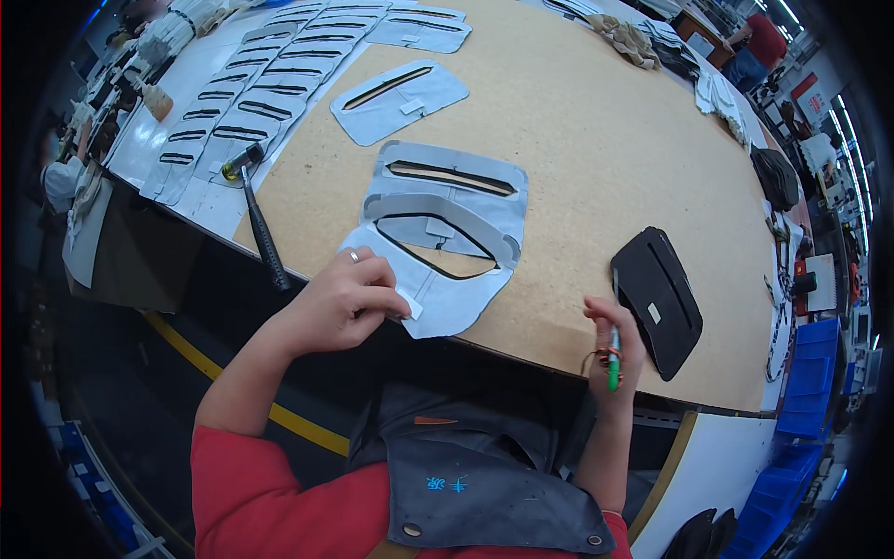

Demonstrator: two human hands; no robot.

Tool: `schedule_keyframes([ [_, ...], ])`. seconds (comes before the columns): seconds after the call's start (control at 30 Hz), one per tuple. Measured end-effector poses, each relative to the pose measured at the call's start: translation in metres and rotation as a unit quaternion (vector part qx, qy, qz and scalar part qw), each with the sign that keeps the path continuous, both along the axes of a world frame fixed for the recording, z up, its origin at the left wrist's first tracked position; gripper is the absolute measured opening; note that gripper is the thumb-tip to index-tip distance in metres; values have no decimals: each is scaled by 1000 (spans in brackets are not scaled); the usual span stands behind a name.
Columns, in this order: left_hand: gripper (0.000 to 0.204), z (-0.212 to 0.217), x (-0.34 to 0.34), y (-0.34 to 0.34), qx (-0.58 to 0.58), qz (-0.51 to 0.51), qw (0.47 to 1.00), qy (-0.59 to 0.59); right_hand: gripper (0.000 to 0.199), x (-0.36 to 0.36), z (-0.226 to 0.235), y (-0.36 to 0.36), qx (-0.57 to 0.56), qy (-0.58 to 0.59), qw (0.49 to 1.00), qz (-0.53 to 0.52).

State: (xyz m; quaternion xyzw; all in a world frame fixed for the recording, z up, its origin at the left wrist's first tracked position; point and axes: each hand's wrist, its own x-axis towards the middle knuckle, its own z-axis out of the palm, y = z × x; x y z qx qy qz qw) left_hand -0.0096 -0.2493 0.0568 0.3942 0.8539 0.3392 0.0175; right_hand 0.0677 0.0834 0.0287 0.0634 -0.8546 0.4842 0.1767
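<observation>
My left hand (337, 300), a ring on one finger, pinches the near left edge of a pale grey panel (456, 312) beside a small white tag (413, 306). The panel's black-edged slot gapes, and its far strip bends upward. Partly under it lies a second pale panel (507, 207) with a narrower slot. Over the table's front edge, my right hand (626, 347) is closed around a slim pen-like tool (614, 374) with a green end; its exact kind is unclear. Close by that hand rests a black slotted panel (669, 312) with a small pale label.
Another slotted panel (400, 101) lies farther back on the brown board (559, 121). A hammer (264, 233) juts over the front edge at left. Rows of slotted panels (279, 79) cover the far left. Blue bins (805, 382) stand at right; another person (759, 42) is far back.
</observation>
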Motion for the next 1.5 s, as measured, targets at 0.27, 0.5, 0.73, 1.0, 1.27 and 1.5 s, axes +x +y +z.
schedule_keyframes([
  [0.27,20,11,-36,5,27,41,997,-53,34,-40,12,-71,213,47,953,211],
  [0.5,42,-53,-136,12,-48,323,944,-41,21,-36,-5,-64,273,109,936,193],
  [0.73,34,-44,-151,-18,-55,346,936,13,24,3,-11,-29,252,59,954,153],
  [1.0,25,-6,-55,81,-55,-55,995,65,34,31,10,2,-34,-125,978,163],
  [1.27,28,-38,1,131,-67,-163,983,48,30,23,14,15,31,-68,996,41],
  [1.5,21,-41,8,132,-31,-155,980,121,14,4,-11,16,-270,-211,939,33],
])
